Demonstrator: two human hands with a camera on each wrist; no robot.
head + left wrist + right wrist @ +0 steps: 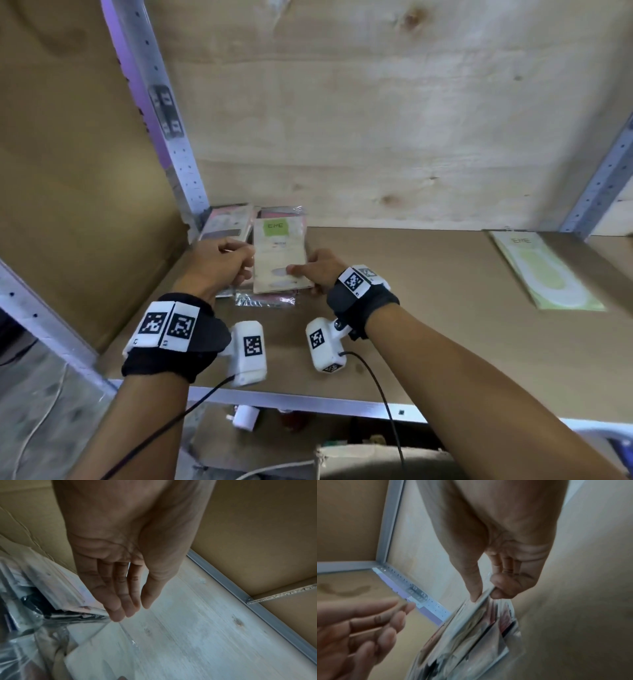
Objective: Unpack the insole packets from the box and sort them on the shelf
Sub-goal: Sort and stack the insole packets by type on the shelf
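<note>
A stack of clear-wrapped insole packets lies in the back left corner of the brown shelf (428,308). The top packet (279,257) is beige with a green label. My right hand (298,272) pinches its near right edge, thumb on top; the right wrist view shows the thumb and fingers (485,595) clamped on the packet (471,622). My left hand (245,270) is at the packet's left edge with straight, relaxed fingers (130,609) beside the wrapped packets (65,585), holding nothing. A second pile of pinkish packets (226,222) sits just left of the stack.
A pale green insole packet (544,270) lies flat at the shelf's far right. Perforated metal uprights (171,137) frame the bay, with a plywood back wall (376,120) and a cardboard panel (68,171) on the left. A metal rail (308,404) edges the shelf front.
</note>
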